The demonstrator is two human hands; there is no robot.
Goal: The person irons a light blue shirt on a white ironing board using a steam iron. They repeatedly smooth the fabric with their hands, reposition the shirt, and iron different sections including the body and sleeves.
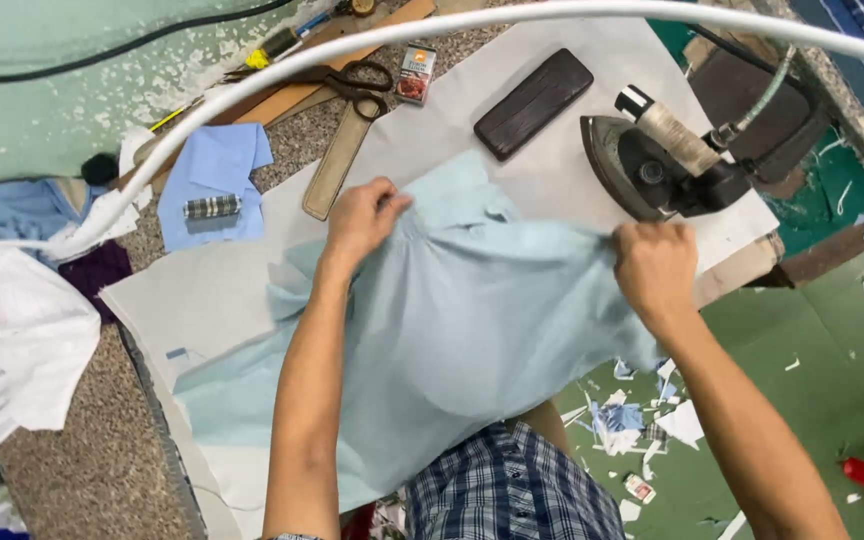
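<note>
Head view. I am holding one pale blue shirt (452, 310) spread over the white pad (202, 290) on the speckled table (92, 470). My left hand (364, 220) is pinching the shirt near its collar, fingers closed on the cloth at the shirt's upper middle. My right hand (655, 265) is gripping the shirt's right edge in a closed fist, pulling the cloth taut between the two hands. The shirt is lying under and between both hands, its lower part hanging off the table's near edge toward my checked shorts (512, 490).

Count of things on the table: one iron (652, 160) standing just beyond my right hand, near it but apart; one dark block (533, 103) to the iron's left; one pair of scissors (347, 78); one small box (415, 72) beside the scissors; one wooden ruler (335, 160) lying past my left hand; one folded blue piece (214, 180) with one striped roll (212, 206) on it; one white hose (372, 50) arching across the top. White cloth (12, 340) is heaped at the far left. Paper scraps (632, 420) are littering the green floor (812, 330)
</note>
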